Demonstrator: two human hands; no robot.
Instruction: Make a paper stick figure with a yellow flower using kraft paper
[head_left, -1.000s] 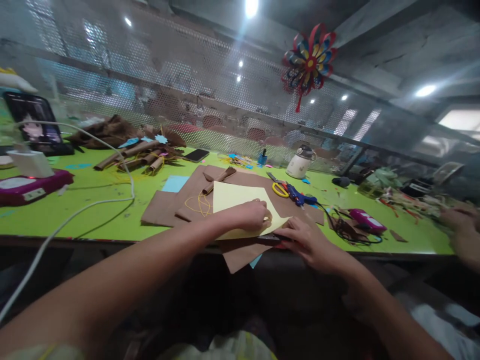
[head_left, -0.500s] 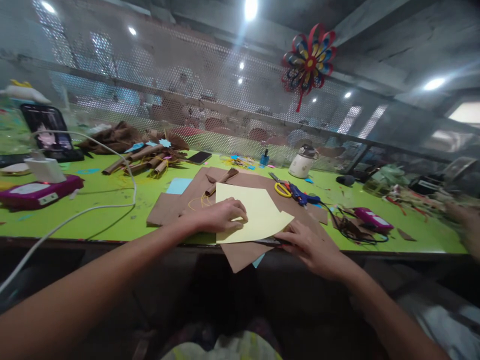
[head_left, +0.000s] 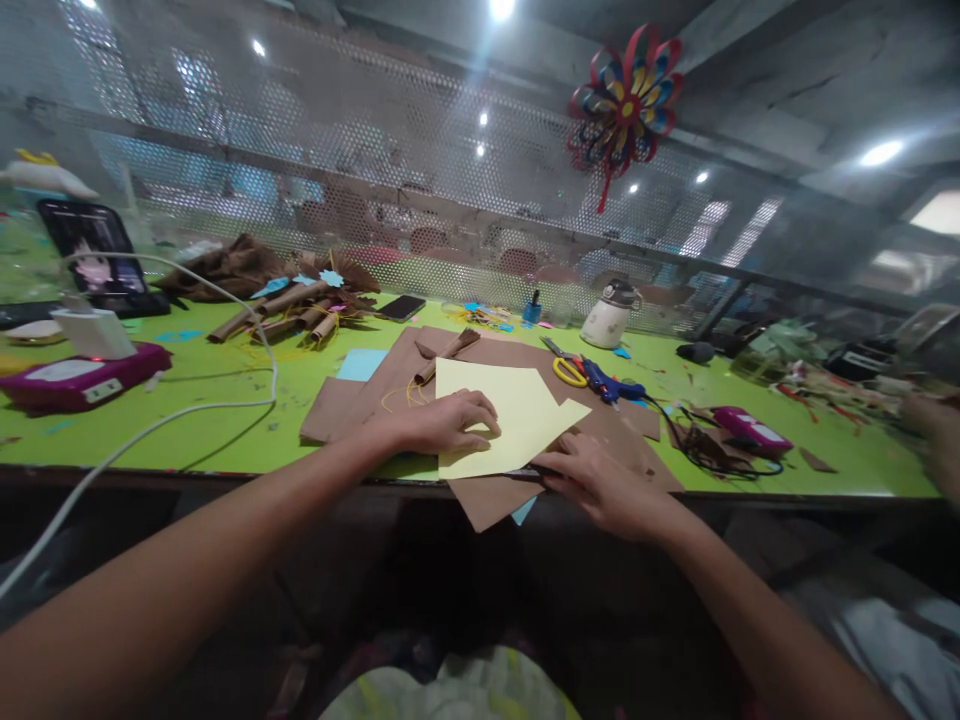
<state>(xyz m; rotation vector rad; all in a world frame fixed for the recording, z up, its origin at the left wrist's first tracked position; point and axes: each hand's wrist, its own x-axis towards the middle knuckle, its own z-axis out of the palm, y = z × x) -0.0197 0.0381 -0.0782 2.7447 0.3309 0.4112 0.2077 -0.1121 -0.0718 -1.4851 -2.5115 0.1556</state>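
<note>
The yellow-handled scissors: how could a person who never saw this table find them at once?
Start at the green table and find the brown paper sheets under the yellow paper. At their far right corner lie the scissors, beside a blue glue gun; only they have yellow loop handles.

Green worktable (head_left: 225, 400), perforated metal screen (head_left: 337, 150) behind, paper pinwheel (head_left: 626, 95) overhead, bright ceiling lights (head_left: 501, 8)

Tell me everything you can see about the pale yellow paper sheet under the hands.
The pale yellow paper sheet is thin, plain and unprinted. It lies flat on brown craft paper sheets near the front edge of the green table. Its right side narrows to a point, as if folded or cut at an angle. The left hand presses down on its left part; the right hand touches its lower right edge.
</note>
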